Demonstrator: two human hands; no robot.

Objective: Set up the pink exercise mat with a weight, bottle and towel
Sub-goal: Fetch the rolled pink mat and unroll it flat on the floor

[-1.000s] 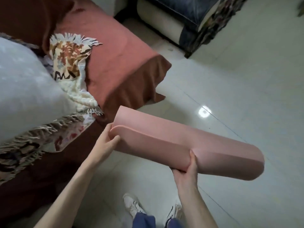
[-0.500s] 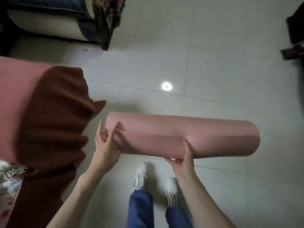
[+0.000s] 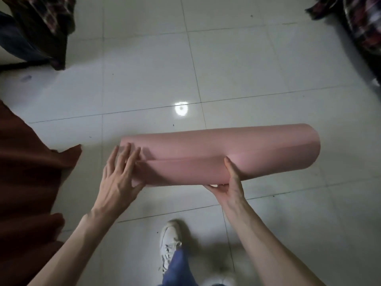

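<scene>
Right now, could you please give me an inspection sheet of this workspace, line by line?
Surface: pale tiled floor, glossy, with a lamp reflection.
Job's things: pink mat, rolled, held off the floor, lying across the view; weight, bottle and towel: nothing seen.
Clutter: nothing seen on the open tiles.
Grippers: left hand rests with straight fingers against the mat's left end; right hand grips it from below, thumb on its near side.
Cables: nothing seen.
Surroundings: brown cloth at left; plaid fabric top right; dark plaid drape top left; white shoe below.
</scene>
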